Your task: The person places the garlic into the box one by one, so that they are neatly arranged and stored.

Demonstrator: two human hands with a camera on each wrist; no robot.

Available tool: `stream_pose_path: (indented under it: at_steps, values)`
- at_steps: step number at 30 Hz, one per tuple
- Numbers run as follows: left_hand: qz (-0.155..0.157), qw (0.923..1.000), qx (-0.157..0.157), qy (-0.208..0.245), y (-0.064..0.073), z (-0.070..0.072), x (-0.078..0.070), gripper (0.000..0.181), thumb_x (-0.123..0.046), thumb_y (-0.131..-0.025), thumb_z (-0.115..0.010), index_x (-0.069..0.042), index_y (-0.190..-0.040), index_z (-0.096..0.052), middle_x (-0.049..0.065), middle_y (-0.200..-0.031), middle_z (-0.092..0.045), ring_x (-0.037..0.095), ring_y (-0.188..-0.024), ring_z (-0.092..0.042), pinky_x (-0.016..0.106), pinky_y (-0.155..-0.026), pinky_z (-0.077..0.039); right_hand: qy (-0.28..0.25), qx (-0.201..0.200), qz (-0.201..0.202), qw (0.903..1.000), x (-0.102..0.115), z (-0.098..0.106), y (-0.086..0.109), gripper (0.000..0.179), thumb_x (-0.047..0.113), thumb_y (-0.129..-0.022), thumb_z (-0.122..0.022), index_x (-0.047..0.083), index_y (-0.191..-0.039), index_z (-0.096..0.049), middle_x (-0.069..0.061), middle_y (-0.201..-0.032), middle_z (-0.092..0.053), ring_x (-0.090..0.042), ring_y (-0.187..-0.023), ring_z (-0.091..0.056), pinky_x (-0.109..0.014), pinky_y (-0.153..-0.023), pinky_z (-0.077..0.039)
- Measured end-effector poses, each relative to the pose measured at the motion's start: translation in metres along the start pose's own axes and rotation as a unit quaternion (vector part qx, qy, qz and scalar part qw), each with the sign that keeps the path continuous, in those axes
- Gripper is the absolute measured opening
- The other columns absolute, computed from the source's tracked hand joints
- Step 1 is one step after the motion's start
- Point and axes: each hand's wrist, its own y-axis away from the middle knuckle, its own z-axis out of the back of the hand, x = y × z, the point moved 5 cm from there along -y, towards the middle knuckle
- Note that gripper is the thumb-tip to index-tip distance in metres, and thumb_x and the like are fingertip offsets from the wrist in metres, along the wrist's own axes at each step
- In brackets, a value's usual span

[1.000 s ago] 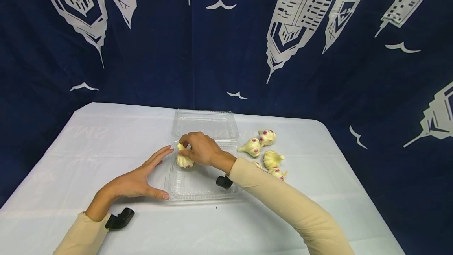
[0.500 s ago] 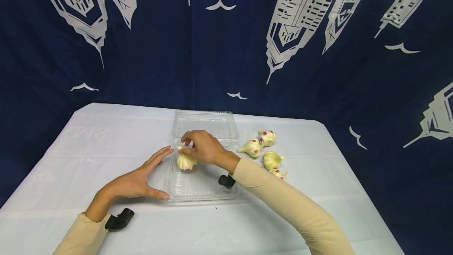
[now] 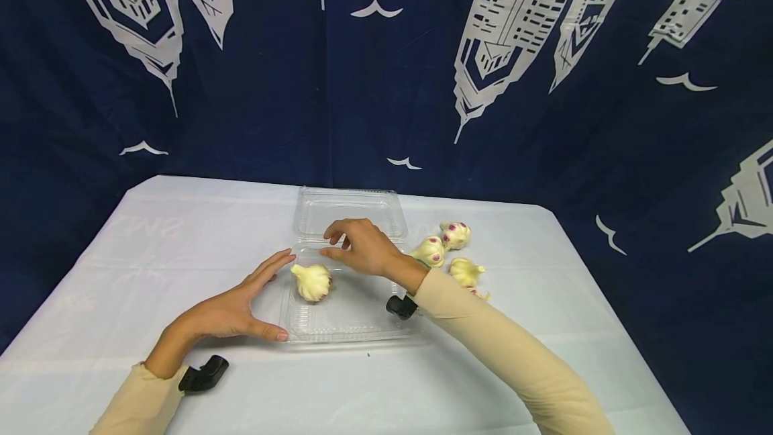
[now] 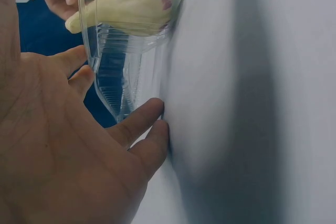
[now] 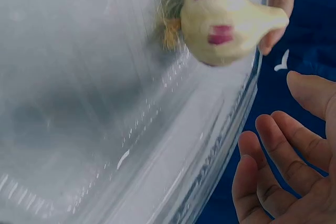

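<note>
A garlic bulb [image 3: 313,282] with a pale skin and purple patches lies in the left part of a clear plastic clamshell container [image 3: 362,327], its stem pointing left. My left hand [image 3: 238,307] rests against the container's left side with fingers and thumb spread; the left wrist view shows its fingertips [image 4: 157,111] at the clear wall. Above the container's back part hovers my right hand [image 3: 365,247], fingers loosely bent and apart from the bulb. In the right wrist view nothing is between that hand's fingers [image 5: 294,150], and roots show on the bulb [image 5: 220,24].
Right of the container lie several more garlic bulbs [image 3: 455,235], partly hidden by the right forearm. The container's lid [image 3: 350,210] lies open toward the back. A white cloth covers the table [image 3: 181,240], and a dark blue printed curtain [image 3: 392,86] hangs behind.
My right hand has let go of the garlic bulb and moved up and to the right. The bulb has tipped over, its stem now pointing left. My left hand has stayed put.
</note>
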Motion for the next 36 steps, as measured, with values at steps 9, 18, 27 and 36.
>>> stream_pose_path:
  at_steps: [9,18,27,36]
  values:
    - [-0.001,1.0,0.0,0.005,-0.001,-0.001,0.001,0.119,-0.035,-0.073,-0.09,-0.019,-0.162,-0.013,0.01,-0.169,0.002,0.051,-0.148,-0.02,0.075,-0.112,-0.016,-0.021,-0.03,-0.007,0.9993,-0.024,0.021,0.012,0.028,0.027,-0.093,-0.072,0.007,-0.113,-0.072,-0.004,-0.102,-0.074,-0.018,-0.085,-0.067,-0.025,-0.075,-0.053]
    - [-0.001,1.0,-0.001,0.003,-0.001,-0.001,0.002,0.119,-0.036,-0.072,-0.09,-0.019,-0.161,-0.013,0.01,-0.169,0.002,0.05,-0.148,-0.02,0.075,-0.112,-0.016,-0.044,-0.058,-0.026,0.997,-0.049,0.039,0.031,0.025,0.025,-0.093,-0.072,0.007,-0.11,-0.072,-0.005,-0.101,-0.074,-0.021,-0.087,-0.068,-0.034,-0.079,-0.056]
    - [-0.004,1.0,-0.001,0.002,-0.001,0.0,0.003,0.12,-0.038,-0.072,-0.09,-0.019,-0.161,-0.013,0.01,-0.169,0.002,0.051,-0.148,-0.02,0.075,-0.112,-0.016,-0.056,-0.072,-0.025,0.9955,-0.061,0.058,0.052,0.027,0.024,-0.094,-0.07,0.005,-0.114,-0.071,-0.009,-0.11,-0.073,-0.022,-0.091,-0.07,-0.036,-0.078,-0.056]
    - [-0.006,1.0,-0.001,0.0,-0.001,-0.001,0.003,0.12,-0.037,-0.072,-0.09,-0.018,-0.161,-0.013,0.01,-0.169,0.002,0.051,-0.147,-0.02,0.075,-0.112,-0.016,-0.058,-0.081,-0.061,0.9932,-0.085,0.075,0.068,0.028,0.024,-0.095,-0.07,0.006,-0.117,-0.07,-0.01,-0.116,-0.071,-0.026,-0.1,-0.069,-0.036,-0.079,-0.059]
